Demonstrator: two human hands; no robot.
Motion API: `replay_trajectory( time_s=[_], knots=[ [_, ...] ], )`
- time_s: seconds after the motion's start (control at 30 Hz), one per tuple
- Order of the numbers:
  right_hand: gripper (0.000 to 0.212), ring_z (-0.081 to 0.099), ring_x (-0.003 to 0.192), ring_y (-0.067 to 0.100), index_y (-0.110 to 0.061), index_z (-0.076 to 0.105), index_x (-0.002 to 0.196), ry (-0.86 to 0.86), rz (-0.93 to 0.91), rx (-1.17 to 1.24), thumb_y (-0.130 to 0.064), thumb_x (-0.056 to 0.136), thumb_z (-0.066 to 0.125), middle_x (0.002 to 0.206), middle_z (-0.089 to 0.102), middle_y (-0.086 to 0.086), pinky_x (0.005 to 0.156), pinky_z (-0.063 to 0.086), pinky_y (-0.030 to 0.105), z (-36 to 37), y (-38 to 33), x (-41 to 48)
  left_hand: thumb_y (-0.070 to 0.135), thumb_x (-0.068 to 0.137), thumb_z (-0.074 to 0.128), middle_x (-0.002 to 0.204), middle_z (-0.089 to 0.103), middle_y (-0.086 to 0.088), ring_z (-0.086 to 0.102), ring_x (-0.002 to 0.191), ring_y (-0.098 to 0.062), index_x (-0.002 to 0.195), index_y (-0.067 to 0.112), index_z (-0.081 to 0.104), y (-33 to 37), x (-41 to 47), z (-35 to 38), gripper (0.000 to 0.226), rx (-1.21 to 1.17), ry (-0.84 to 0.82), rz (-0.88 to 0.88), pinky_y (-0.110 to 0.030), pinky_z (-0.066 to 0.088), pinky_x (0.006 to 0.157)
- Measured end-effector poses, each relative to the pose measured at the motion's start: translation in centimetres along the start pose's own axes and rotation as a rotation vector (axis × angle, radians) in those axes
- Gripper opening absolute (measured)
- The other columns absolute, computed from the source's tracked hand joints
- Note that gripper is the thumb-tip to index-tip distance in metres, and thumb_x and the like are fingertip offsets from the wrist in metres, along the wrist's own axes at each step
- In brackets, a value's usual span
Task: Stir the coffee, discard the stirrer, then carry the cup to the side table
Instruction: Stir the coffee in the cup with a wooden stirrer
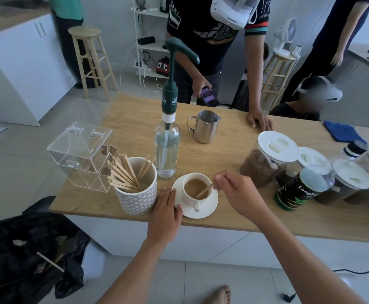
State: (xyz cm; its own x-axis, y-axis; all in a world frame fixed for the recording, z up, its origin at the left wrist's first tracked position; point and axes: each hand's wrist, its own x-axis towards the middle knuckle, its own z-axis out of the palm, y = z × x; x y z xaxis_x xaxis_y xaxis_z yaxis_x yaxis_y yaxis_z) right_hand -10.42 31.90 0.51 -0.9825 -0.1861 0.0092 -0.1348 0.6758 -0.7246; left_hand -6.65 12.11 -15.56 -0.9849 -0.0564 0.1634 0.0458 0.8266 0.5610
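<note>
A white cup (pixel 190 195) of milky coffee stands on a white saucer (pixel 210 205) near the front edge of the wooden table (pixel 234 139). My right hand (pixel 238 191) pinches a wooden stirrer (pixel 204 190) whose lower end dips into the coffee. My left hand (pixel 165 212) rests on the saucer's left rim, its thumb and fingers gripping the edge. The cup's handle points toward me.
A patterned pot of wooden stirrers (pixel 135 191), a syrup pump bottle (pixel 167 150), a clear acrylic box (pixel 80 154) and a steel milk jug (pixel 205 126) stand near the cup. Coffee jars (pixel 267 159) and a green tin (pixel 297 189) sit right. A black bin bag (pixel 30 249) hangs lower left. People stand behind the table.
</note>
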Motion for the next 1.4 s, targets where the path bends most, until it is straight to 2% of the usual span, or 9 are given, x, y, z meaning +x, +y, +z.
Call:
replay_trajectory(
  time_s=[0.13,0.27,0.43,0.53,0.63,1.0,1.17,1.33,1.4],
  knots=[
    [0.027,0.065,0.071,0.02,-0.011,0.069,0.094,0.142,-0.014,-0.118,-0.028,0.099,0.049,0.079,0.073,-0.003,0.07,0.055,0.04,-0.3,0.2,0.5,0.037,0.096,0.031,0.148,0.047,-0.011,0.039,0.141,-0.029,0.143,0.006,0.046,-0.3,0.0,0.1,0.058,0.006,0.002,-0.006,-0.043,0.032,0.114],
    [0.023,0.069,0.082,0.02,-0.019,0.072,0.096,-0.025,-0.017,-0.042,-0.023,0.099,0.05,0.085,0.075,-0.006,0.08,0.055,0.04,0.4,0.2,0.4,0.037,0.096,0.032,0.147,0.05,-0.01,0.042,0.139,-0.029,0.142,0.007,0.048,-0.2,-0.1,0.1,0.057,0.02,0.007,-0.002,-0.045,0.037,0.112],
    [0.026,0.069,0.081,0.017,-0.014,0.07,0.092,0.152,0.039,-0.063,-0.025,0.099,0.047,0.08,0.073,-0.006,0.079,0.056,0.041,-0.4,1.0,1.0,0.036,0.097,0.032,0.148,0.048,-0.01,0.04,0.14,-0.028,0.142,0.007,0.047,-0.2,0.0,0.2,0.056,0.03,0.011,0.004,-0.042,0.033,0.113],
    [0.024,0.07,0.087,0.012,-0.018,0.072,0.098,0.032,0.02,-0.031,-0.024,0.099,0.049,0.082,0.071,-0.016,0.084,0.055,0.033,0.1,0.4,1.0,0.036,0.097,0.033,0.147,0.05,-0.01,0.042,0.139,-0.029,0.142,0.007,0.048,-0.3,-0.1,0.2,0.055,0.037,0.013,0.008,-0.042,0.034,0.112],
    [0.027,0.067,0.078,0.014,-0.014,0.071,0.087,0.066,0.054,-0.033,-0.021,0.098,0.047,0.076,0.069,-0.016,0.079,0.055,0.037,0.1,0.6,1.1,0.036,0.097,0.033,0.147,0.05,-0.01,0.042,0.139,-0.029,0.142,0.007,0.048,-0.2,-0.1,0.2,0.055,0.034,0.019,0.013,-0.04,0.031,0.112],
    [0.029,0.063,0.084,0.016,-0.014,0.07,0.09,0.158,0.311,0.163,-0.017,0.098,0.042,0.077,0.071,-0.006,0.074,0.047,0.03,0.5,1.6,2.1,0.037,0.098,0.032,0.149,0.046,-0.01,0.038,0.142,-0.028,0.143,0.007,0.046,-0.5,-0.1,0.4,0.055,-0.004,0.017,0.01,-0.043,0.033,0.115],
    [0.029,0.057,0.069,0.011,-0.014,0.069,0.087,0.181,0.311,0.13,-0.017,0.098,0.041,0.08,0.071,-0.003,0.06,0.043,0.027,0.7,2.0,2.1,0.036,0.098,0.032,0.15,0.046,-0.01,0.036,0.142,-0.027,0.144,0.007,0.046,-0.5,0.0,0.4,0.055,-0.006,0.019,0.015,-0.038,0.026,0.115],
    [0.03,0.063,0.078,0.014,-0.016,0.069,0.085,0.125,0.288,0.145,-0.016,0.098,0.043,0.075,0.07,-0.008,0.07,0.047,0.026,1.1,1.8,2.0,0.036,0.098,0.032,0.15,0.045,-0.01,0.036,0.143,-0.027,0.144,0.007,0.046,-0.5,-0.1,0.3,0.056,-0.014,0.019,0.017,-0.037,0.024,0.115],
    [0.029,0.061,0.076,0.016,-0.012,0.069,0.087,0.173,0.31,0.146,-0.016,0.098,0.042,0.074,0.068,-0.007,0.063,0.045,0.026,1.1,2.0,1.9,0.036,0.098,0.032,0.15,0.045,-0.01,0.036,0.143,-0.027,0.144,0.007,0.045,-0.5,-0.1,0.4,0.056,-0.017,0.015,0.015,-0.036,0.024,0.115]
  ],
)
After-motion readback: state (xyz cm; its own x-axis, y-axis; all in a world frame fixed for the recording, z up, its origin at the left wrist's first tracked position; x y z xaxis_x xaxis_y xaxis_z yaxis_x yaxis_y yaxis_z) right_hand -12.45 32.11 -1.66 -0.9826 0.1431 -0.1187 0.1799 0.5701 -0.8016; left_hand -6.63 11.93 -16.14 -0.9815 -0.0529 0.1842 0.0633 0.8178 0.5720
